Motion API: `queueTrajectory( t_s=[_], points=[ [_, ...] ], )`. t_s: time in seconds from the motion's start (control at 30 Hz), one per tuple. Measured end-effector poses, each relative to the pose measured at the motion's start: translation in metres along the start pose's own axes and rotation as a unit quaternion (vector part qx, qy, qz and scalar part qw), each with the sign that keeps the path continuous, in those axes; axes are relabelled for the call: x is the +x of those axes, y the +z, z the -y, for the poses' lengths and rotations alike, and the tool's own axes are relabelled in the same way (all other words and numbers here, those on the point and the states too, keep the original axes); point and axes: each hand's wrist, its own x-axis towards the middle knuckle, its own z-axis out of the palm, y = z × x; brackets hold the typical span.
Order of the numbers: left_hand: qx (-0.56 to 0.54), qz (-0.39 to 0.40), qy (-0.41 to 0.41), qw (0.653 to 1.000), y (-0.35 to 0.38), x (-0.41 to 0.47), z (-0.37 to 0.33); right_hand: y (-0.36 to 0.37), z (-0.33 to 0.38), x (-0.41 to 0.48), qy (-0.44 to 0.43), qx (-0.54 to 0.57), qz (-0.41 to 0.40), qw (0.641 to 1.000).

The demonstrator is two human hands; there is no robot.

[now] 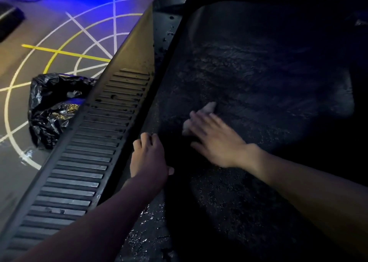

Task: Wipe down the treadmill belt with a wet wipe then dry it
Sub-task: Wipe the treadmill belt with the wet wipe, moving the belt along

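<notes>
Here, the right hand (215, 140) lies flat with fingers straight and spread, pressing a pale wipe (210, 107) onto mid treadmill belt (258, 78). The left hand (149, 156) rests at the belt's left edge beside the ribbed side rail (89, 152), fingers bent; whether it grips, cannot tell. A black bag (49, 106) sits on the floor beyond the rail.

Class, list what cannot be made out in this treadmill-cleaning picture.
Head view, wipe: mostly covered by the right hand, blurred.
Head view, treadmill belt: far right lost in darkness.
Head view, left hand: fingertips curled out of sight.
Head view, black bag: partly behind side rail.
</notes>
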Motion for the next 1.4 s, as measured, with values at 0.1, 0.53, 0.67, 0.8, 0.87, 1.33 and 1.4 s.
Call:
queueTrajectory(
  t_s=[0.1,0.53,0.67,0.8,0.87,1.33,1.4],
  points=[
    [-0.03,-0.019,-0.006,0.999,0.002,-0.002,0.007,0.0,0.008,0.01,0.052,-0.006,-0.016,0.998],
    [-0.046,-0.026,0.054,0.997,0.01,-0.015,0.029,0.003,0.026,0.037,-0.006,-0.019,0.001,1.0],
    [-0.082,0.019,0.096,0.992,0.02,-0.021,0.038,0.006,0.048,0.046,-0.001,0.0,-0.005,1.0],
    [-0.026,0.007,0.117,0.993,0.012,-0.024,0.046,0.004,0.043,0.056,-0.008,-0.001,-0.003,1.0],
    [0.013,-0.022,0.102,0.995,0.014,-0.029,0.042,0.001,0.047,0.064,0.068,0.018,-0.007,0.997],
    [-0.111,0.01,0.072,0.991,0.013,-0.042,0.042,0.01,0.068,0.073,-0.098,0.012,-0.02,0.995],
    [-0.125,0.017,0.055,0.991,0.009,-0.043,0.042,0.004,0.066,0.07,-0.019,0.039,-0.021,0.999]
  ],
)
